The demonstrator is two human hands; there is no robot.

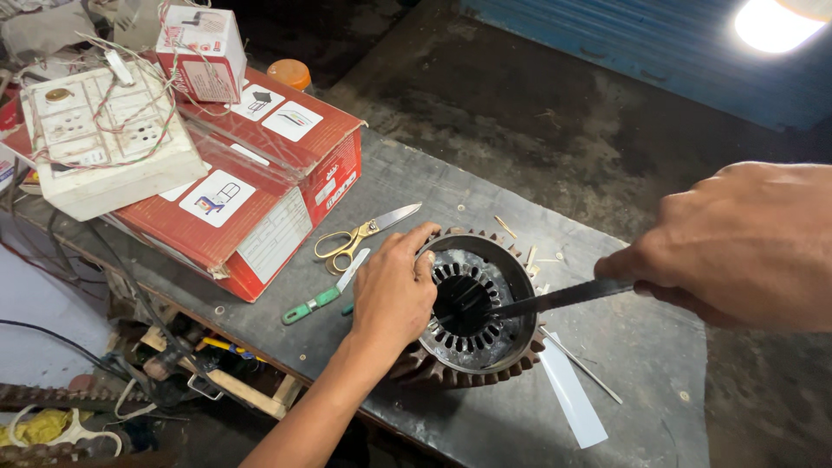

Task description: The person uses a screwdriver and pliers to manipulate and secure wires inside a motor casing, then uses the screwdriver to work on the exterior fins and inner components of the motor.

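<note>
Dark workbench [607, 347]: left hand [392, 290] grip clasps motor stator [475, 305] rim; right hand [737, 247] grip clamps blade [555, 299] inside its bore

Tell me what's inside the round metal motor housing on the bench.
Inside the motor housing, a ring of slotted teeth surrounds a dark bore; a flat dark blade pokes in. The bore's depth is hidden.

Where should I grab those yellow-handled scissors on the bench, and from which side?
Take the scissors by the yellow finger loops, probably coming in from the near left. The loops lie flat on the bench facing the red box, while the blades point away toward the far right. The green-handled tool lies close beside them, so come from above.
</note>
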